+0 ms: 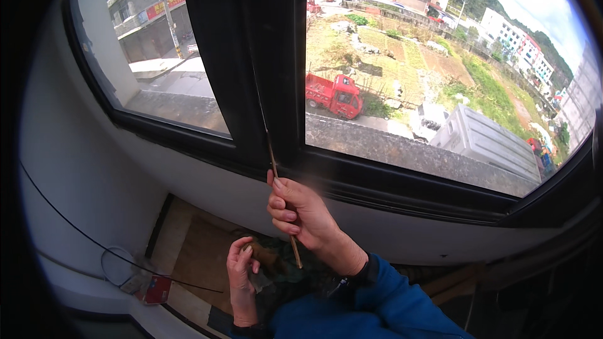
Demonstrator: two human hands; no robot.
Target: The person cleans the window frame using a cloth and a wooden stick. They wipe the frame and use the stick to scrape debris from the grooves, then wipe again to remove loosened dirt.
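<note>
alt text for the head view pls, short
The right hand grips a thin wooden stick upright before a dark-framed window. The left hand sits lower, fingers curled on something unclear. Outside are a red truck and buildings.

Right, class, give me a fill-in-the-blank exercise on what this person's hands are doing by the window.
1. The thin stick is gripped by the person's ____ hand.
2. The stick's upper end points up in front of the dark ____ frame.
3. The left hand sits ____ than the right hand.
4. The truck outside is ____ in colour.

Missing words: right; window; lower; red
</note>
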